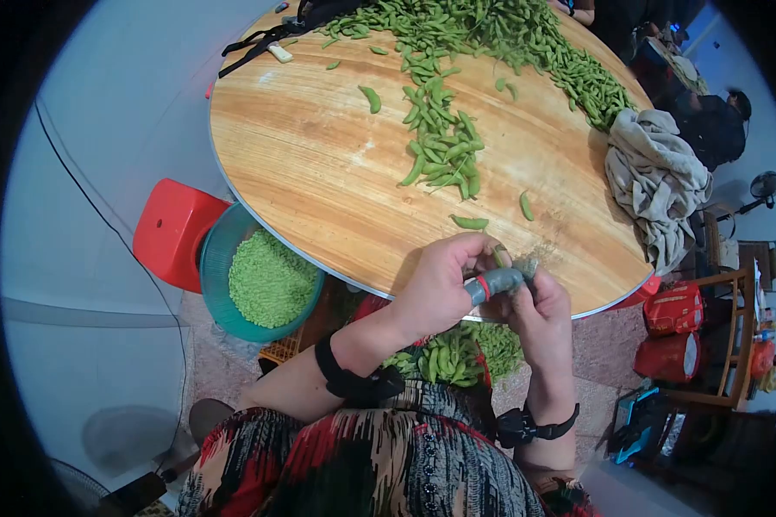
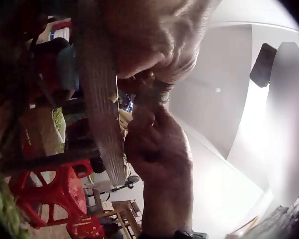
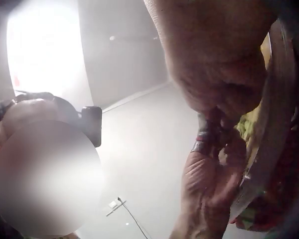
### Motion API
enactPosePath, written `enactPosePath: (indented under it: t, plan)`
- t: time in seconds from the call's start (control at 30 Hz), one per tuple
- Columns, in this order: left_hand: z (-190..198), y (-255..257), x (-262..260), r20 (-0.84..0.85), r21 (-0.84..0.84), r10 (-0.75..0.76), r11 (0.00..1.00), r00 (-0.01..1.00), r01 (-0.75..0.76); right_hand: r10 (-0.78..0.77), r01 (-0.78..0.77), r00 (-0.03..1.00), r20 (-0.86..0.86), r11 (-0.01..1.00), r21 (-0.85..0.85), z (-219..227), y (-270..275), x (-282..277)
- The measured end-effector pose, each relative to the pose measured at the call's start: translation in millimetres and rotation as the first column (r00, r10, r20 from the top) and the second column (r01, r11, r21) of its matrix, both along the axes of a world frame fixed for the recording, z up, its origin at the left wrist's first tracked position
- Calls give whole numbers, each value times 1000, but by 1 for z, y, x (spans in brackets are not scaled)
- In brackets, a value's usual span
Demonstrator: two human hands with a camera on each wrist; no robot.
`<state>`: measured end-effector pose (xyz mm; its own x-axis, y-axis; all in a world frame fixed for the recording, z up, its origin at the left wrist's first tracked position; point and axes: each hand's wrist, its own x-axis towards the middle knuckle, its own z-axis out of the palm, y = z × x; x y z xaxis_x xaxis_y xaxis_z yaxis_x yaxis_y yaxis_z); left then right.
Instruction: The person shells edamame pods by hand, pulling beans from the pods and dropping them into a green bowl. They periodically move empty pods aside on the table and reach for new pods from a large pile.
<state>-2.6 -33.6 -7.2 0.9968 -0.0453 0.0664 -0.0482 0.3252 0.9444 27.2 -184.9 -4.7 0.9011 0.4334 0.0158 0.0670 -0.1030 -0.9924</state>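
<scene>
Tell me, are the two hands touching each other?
Touching. The head view shows the left hand and right hand pressed together at the fingertips over the table edge.

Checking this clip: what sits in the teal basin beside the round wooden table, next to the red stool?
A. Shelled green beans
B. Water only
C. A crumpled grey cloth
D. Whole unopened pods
A. In the head view the teal basin holds a heap of small loose shelled green beans, while the whole pods lie on the wooden table.
</scene>
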Motion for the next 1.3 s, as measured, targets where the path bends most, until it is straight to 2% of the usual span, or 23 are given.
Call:
enactPosePath:
  t: [0.03,0.1,0.17,0.2,0.27,0.33,0.37,0.43,0.47,0.5,0.57,0.63,0.7,0.77,0.83,0.87,0.9,0.97,1.03,1.1,1.17,1.23,1.3]
  plan:
    - [-1,-1,0,5,23,9,1000,1000,-9,0,0,1000,7,1000,-5,5,-2,0]
    - [0,0,-1,46,52,4,999,999,-7,56,18,911,-408,984,175,18,-6,1]
    - [2,2,-2,85,83,-2,997,996,-5,72,23,885,-461,980,197,23,-8,0]
    - [3,3,-3,25,4,-48,999,999,48,92,31,852,-516,974,225,25,-9,0]
    - [7,6,-3,-13,-79,-101,992,995,100,101,-43,886,-453,990,136,24,-13,0]
    - [12,6,-5,-15,14,-87,996,996,87,93,-113,950,-299,992,-51,23,-19,5]
    - [12,5,-4,15,17,-91,996,996,90,89,-108,959,-270,993,-55,21,-19,11]
    - [6,1,-6,111,272,-52,962,992,20,-30,30,1000,8,999,-27,18,-15,18]
    - [6,2,-6,168,359,-79,933,983,14,8,-9,995,-98,1000,-5,25,-14,19]
    - [6,-1,-7,184,360,-84,933,979,12,74,-75,973,-219,997,5,25,-14,21]
    - [6,-4,-9,183,365,-27,930,983,-43,216,-223,967,-132,974,-43,8,-10,27]
    - [6,-1,-12,176,396,-21,917,984,-51,231,-230,963,-135,973,22,12,-6,24]
    - [4,-2,-14,156,436,-43,900,987,-30,186,-166,949,-255,981,96,15,-9,22]
    - [4,-3,-16,191,519,24,846,981,-122,199,-162,936,-289,976,146,15,-7,19]
    - [-1,-3,-15,580,550,-19,747,815,-373,126,6,846,-518,969,246,28,-7,10]
    - [-2,-4,-19,588,530,7,753,809,-391,174,60,782,-598,935,350,21,-10,8]
    - [-2,-5,-20,582,532,10,752,813,-390,176,59,777,-604,935,349,15,-9,7]
    - [-3,-5,-20,637,433,64,795,768,-426,344,267,613,-712,758,596,3,-7,2]
    - [-1,-5,-22,605,452,67,791,794,-411,303,336,587,-751,753,566,3,-3,-1]
    - [-2,-5,-18,597,463,84,776,798,-428,311,399,607,-732,678,618,-2,-1,0]
    - [4,-4,-14,595,459,77,785,800,-417,368,348,639,-676,645,680,-4,-1,0]
    - [6,-1,-12,419,484,32,838,907,-253,150,331,758,-635,750,573,2,2,-2]
    - [4,2,-12,390,486,15,846,921,-220,131,290,795,-593,776,560,12,0,-4]
